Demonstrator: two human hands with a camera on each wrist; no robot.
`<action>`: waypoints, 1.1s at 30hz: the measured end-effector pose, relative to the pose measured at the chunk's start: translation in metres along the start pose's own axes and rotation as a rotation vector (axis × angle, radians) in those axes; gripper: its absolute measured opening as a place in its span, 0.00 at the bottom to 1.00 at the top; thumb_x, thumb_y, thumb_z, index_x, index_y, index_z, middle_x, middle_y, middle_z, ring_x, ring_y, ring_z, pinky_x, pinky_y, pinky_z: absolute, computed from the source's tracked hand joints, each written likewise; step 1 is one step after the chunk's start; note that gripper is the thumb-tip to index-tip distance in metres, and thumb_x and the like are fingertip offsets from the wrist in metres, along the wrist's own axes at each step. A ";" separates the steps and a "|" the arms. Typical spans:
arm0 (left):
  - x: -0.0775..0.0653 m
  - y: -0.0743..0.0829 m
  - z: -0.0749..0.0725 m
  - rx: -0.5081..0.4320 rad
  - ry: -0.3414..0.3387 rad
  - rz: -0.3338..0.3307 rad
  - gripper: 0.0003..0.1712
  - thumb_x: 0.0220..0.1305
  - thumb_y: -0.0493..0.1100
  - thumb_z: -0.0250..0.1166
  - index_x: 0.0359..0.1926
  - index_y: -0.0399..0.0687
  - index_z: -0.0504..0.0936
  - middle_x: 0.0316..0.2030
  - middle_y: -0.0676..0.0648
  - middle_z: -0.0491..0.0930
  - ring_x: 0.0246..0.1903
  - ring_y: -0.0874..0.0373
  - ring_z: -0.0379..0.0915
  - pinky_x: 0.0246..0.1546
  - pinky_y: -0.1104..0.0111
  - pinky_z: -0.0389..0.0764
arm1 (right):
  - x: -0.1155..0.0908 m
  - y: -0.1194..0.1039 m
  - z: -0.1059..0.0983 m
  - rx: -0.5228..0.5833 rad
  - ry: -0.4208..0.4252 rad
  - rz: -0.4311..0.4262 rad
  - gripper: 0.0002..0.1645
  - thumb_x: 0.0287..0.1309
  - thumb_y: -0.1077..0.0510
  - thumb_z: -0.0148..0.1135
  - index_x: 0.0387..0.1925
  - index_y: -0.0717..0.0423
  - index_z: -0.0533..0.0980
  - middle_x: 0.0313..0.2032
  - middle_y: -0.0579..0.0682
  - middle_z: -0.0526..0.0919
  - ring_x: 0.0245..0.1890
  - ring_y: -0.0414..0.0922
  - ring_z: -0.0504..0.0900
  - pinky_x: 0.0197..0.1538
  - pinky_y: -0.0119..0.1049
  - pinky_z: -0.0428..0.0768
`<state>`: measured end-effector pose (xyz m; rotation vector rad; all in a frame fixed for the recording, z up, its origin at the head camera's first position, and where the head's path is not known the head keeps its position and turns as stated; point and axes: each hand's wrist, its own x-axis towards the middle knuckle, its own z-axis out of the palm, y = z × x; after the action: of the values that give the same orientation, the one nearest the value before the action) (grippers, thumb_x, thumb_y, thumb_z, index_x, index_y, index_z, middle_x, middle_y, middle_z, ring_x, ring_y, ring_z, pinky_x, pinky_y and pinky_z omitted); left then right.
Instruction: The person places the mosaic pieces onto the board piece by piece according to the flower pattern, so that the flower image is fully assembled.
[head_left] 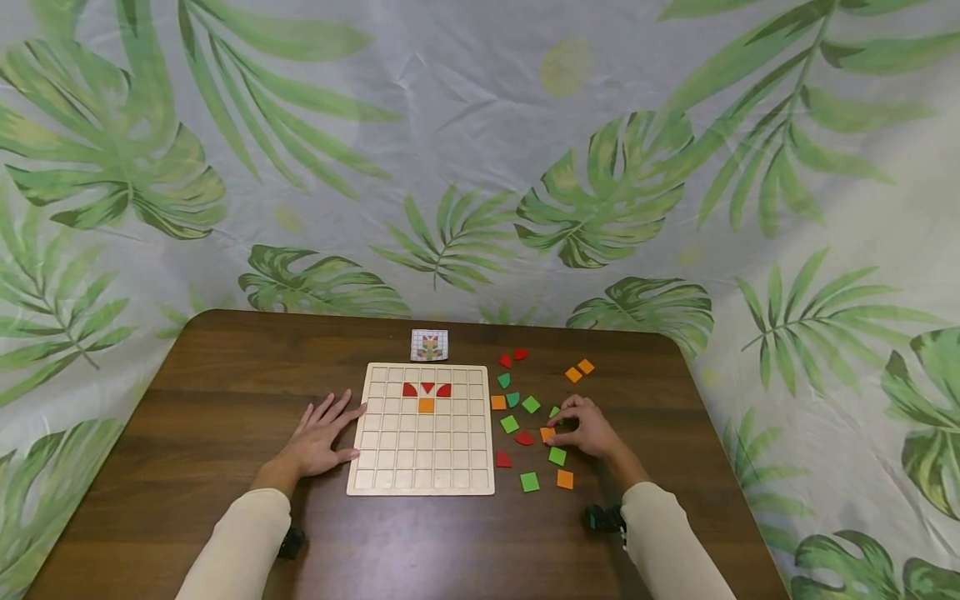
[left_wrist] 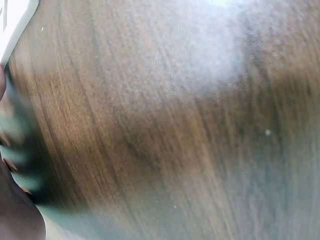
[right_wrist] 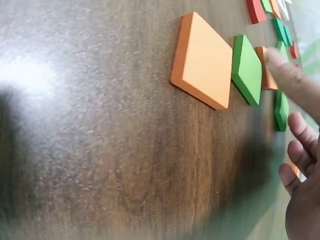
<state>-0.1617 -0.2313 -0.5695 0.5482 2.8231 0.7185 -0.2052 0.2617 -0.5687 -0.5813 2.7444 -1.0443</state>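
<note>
A pale wooden grid board (head_left: 390, 462) lies on the table, with red pieces (head_left: 444, 390) in one row and an orange square (head_left: 426, 406) just below them. My left hand (head_left: 321, 440) rests spread beside the board, its thumb and index finger at the left edge. Right of the board, my right hand (head_left: 588, 429) pinches an orange square tile (head_left: 548, 435) between thumb and index finger; in the right wrist view the thumb (right_wrist: 287, 72) overlaps this tile. A green tile (head_left: 555, 412) is partly hidden by that hand. Only part of the left hand (left_wrist: 17, 210) shows in its wrist view.
Loose green squares (head_left: 529, 482), orange squares (head_left: 565, 479), red quarter-rounds (head_left: 524, 438) and teal pieces (head_left: 504, 380) lie scattered right of the board. A small pattern card (head_left: 430, 345) sits behind it. A leaf-print cloth (head_left: 465, 167) hangs beyond the table (head_left: 225, 392).
</note>
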 end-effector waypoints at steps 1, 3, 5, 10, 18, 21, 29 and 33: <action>0.000 0.000 0.000 0.001 0.000 0.000 0.42 0.59 0.55 0.66 0.71 0.48 0.63 0.72 0.34 0.50 0.70 0.32 0.41 0.65 0.37 0.40 | 0.000 0.000 0.000 -0.012 -0.001 -0.007 0.12 0.42 0.55 0.78 0.32 0.53 0.87 0.36 0.47 0.72 0.40 0.48 0.66 0.47 0.47 0.61; 0.000 0.001 -0.001 -0.003 0.000 0.000 0.42 0.59 0.55 0.66 0.71 0.48 0.63 0.72 0.34 0.50 0.70 0.32 0.41 0.65 0.37 0.39 | 0.000 0.000 0.000 -0.028 -0.003 -0.012 0.12 0.43 0.55 0.78 0.32 0.53 0.87 0.36 0.47 0.72 0.40 0.48 0.66 0.47 0.48 0.60; 0.000 0.001 -0.001 -0.006 -0.001 0.001 0.42 0.59 0.55 0.66 0.71 0.48 0.63 0.72 0.34 0.50 0.70 0.32 0.41 0.65 0.37 0.39 | 0.000 0.000 0.000 -0.036 -0.007 -0.004 0.12 0.44 0.55 0.77 0.33 0.54 0.86 0.36 0.47 0.72 0.40 0.48 0.66 0.47 0.48 0.60; 0.000 0.001 -0.001 -0.002 0.004 0.010 0.41 0.59 0.55 0.66 0.70 0.48 0.63 0.72 0.33 0.51 0.70 0.31 0.42 0.65 0.37 0.40 | 0.002 -0.001 0.001 -0.044 -0.017 0.026 0.12 0.45 0.56 0.76 0.34 0.54 0.85 0.37 0.48 0.71 0.41 0.49 0.66 0.50 0.51 0.60; 0.001 0.000 -0.001 0.001 0.012 0.016 0.41 0.59 0.54 0.67 0.70 0.47 0.64 0.72 0.33 0.52 0.69 0.31 0.43 0.65 0.36 0.41 | 0.003 -0.005 0.003 -0.047 -0.007 0.044 0.11 0.45 0.59 0.76 0.32 0.54 0.82 0.38 0.49 0.73 0.44 0.52 0.69 0.54 0.54 0.63; 0.001 0.000 -0.001 -0.003 0.009 0.012 0.41 0.59 0.54 0.67 0.70 0.47 0.64 0.72 0.33 0.51 0.70 0.31 0.43 0.65 0.37 0.41 | 0.004 -0.008 0.003 -0.022 0.012 0.055 0.11 0.44 0.60 0.77 0.31 0.55 0.81 0.33 0.47 0.76 0.35 0.48 0.72 0.45 0.44 0.71; 0.001 -0.003 0.002 -0.005 0.020 0.017 0.42 0.58 0.55 0.67 0.70 0.48 0.64 0.72 0.34 0.51 0.70 0.31 0.42 0.65 0.37 0.40 | 0.008 -0.022 0.006 0.097 0.002 0.101 0.08 0.50 0.62 0.73 0.30 0.59 0.80 0.26 0.46 0.80 0.24 0.40 0.73 0.29 0.31 0.74; 0.000 -0.002 0.002 -0.004 0.014 0.015 0.42 0.58 0.55 0.66 0.70 0.49 0.64 0.72 0.34 0.51 0.70 0.31 0.42 0.65 0.37 0.40 | 0.015 -0.031 0.011 0.140 0.010 0.088 0.07 0.52 0.62 0.72 0.31 0.60 0.80 0.26 0.48 0.80 0.25 0.42 0.75 0.30 0.31 0.75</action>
<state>-0.1619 -0.2321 -0.5727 0.5662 2.8325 0.7339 -0.2064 0.2278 -0.5559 -0.4310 2.6508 -1.2088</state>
